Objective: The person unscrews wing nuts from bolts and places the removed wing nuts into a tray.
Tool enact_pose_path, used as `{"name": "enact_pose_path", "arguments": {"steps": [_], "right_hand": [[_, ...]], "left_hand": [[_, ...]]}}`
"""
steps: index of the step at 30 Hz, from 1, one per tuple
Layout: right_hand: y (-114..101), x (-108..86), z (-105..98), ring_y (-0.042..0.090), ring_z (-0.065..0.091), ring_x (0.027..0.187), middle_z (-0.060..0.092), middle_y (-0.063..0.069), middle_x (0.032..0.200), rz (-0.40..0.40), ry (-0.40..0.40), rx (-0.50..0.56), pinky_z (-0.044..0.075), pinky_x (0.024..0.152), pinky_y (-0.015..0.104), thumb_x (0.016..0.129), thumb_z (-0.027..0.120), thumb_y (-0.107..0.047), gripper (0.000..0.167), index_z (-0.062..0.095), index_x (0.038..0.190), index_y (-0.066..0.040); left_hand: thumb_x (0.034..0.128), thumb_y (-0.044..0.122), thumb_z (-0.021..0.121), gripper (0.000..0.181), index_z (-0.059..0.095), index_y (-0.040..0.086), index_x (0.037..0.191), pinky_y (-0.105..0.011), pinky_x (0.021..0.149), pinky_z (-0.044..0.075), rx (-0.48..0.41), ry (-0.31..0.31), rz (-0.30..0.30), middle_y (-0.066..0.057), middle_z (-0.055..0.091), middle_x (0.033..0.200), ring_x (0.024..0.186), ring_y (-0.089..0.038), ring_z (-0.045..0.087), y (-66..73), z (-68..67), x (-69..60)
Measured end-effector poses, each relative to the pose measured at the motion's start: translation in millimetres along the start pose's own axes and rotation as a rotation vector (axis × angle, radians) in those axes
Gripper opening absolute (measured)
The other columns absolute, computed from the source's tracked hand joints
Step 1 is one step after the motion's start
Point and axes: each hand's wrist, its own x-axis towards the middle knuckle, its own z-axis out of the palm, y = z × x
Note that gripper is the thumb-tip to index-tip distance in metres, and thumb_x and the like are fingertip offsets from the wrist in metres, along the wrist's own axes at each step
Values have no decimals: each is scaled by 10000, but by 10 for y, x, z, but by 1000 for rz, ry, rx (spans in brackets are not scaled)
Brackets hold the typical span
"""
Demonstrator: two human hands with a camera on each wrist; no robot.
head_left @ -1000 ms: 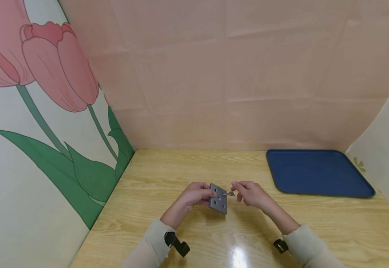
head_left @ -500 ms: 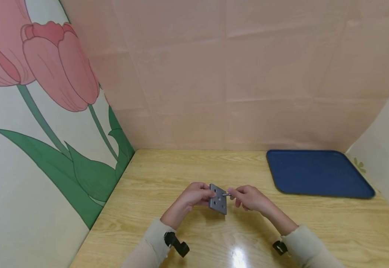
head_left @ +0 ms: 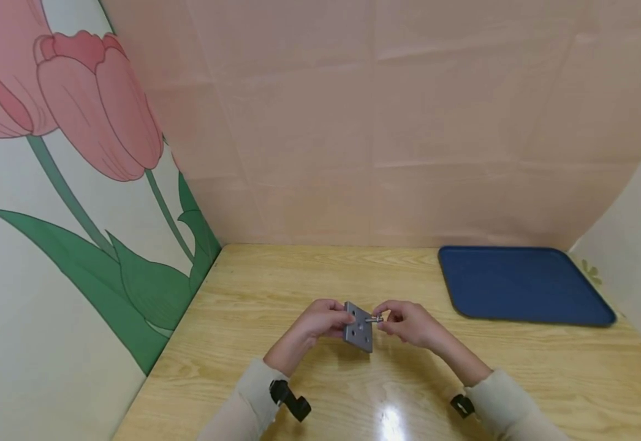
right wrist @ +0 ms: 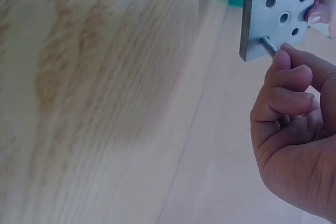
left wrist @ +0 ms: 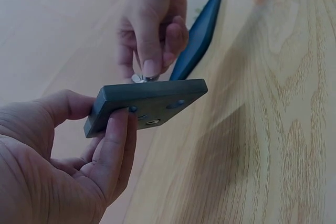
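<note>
A grey square metal plate [head_left: 359,335] with several holes is held up above the table, tilted, by my left hand [head_left: 323,320]. The thumb lies on one face of it and fingers on the other. From a corner hole of the plate a silver wing bolt [head_left: 372,319] sticks out to the right. Its winged end shows beside the fingertips in the left wrist view. My right hand [head_left: 409,321] pinches that outer end between thumb and index finger. In the right wrist view, the bolt's shank [right wrist: 269,45] enters the plate [right wrist: 257,19] and its head is hidden by the fingers.
A blue tray [head_left: 524,285] lies at the back right of the wooden table [head_left: 298,269]. A pink-brown sheet [head_left: 370,122] hangs behind, and a tulip-printed panel [head_left: 100,245] closes off the left side.
The right hand's fingers come off the bolt's end, take hold of it, then shift their grip around it. The left hand and plate stay nearly still.
</note>
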Motion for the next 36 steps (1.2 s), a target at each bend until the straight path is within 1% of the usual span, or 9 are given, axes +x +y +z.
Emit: {"name": "enact_pose_path", "arguments": {"steps": [4,8,13,17,19,21,27,33,36], "right_hand": [[12,-6,-21,127,510,565,620,44,736,-21,0,-5,423,466,248,961,697,-160,200,708,1152,-100],[11,-7,-31,129,505,544,636,77,753,-1,3,7,437,467,266,992,662,-214,217,706,1175,-106],[-16,2,-26,145,472,497,622,62,738,93,38,78,434,473,303,1056,540,-343,326,680,1212,-93],[-41,5,-17,139,457,478,626,62,729,194,79,130,395,468,285,1069,464,-445,458,679,1191,-59],[-42,6,-7,132,454,474,632,71,728,226,85,132,382,468,276,1054,471,-491,509,682,1177,-43],[-30,11,6,131,443,469,638,81,729,250,80,125,377,472,275,1041,496,-500,512,687,1168,-43],[-8,25,31,133,441,478,634,64,728,283,46,60,367,485,277,998,549,-552,549,708,1139,-46],[-25,18,38,130,437,477,626,54,705,291,30,47,355,487,271,1009,545,-531,534,725,1080,-33],[-23,22,36,126,437,479,618,49,695,272,20,51,363,489,269,1006,567,-506,505,725,1078,-32]], "left_hand": [[874,68,735,208,648,-40,1029,-325,703,620,2,-5,3,-144,752,956,810,-172,714,4,6,7],[872,62,733,201,649,-44,1020,-314,691,618,-3,-8,4,-144,752,947,798,-168,712,-9,10,22],[868,67,742,195,655,-32,1012,-316,699,619,1,-4,-10,-133,750,945,812,-179,720,-20,9,29],[865,65,745,196,656,-31,1011,-319,704,620,-3,-4,-13,-132,748,943,818,-187,725,-18,11,28],[868,67,743,198,654,-31,1016,-318,701,620,-5,-6,-10,-134,748,941,813,-187,726,-16,10,26],[871,70,740,200,654,-32,1020,-317,696,620,-5,-9,-6,-135,749,938,807,-185,726,-16,8,27],[873,81,741,212,660,-33,1033,-326,697,621,4,-11,2,-131,752,939,809,-185,727,-15,8,25],[867,82,748,223,657,-34,1034,-339,721,622,5,-12,-2,-133,752,959,840,-196,732,-23,7,28],[862,83,753,224,657,-31,1029,-341,727,622,5,-6,-7,-131,751,959,847,-195,729,-24,8,30]]}}
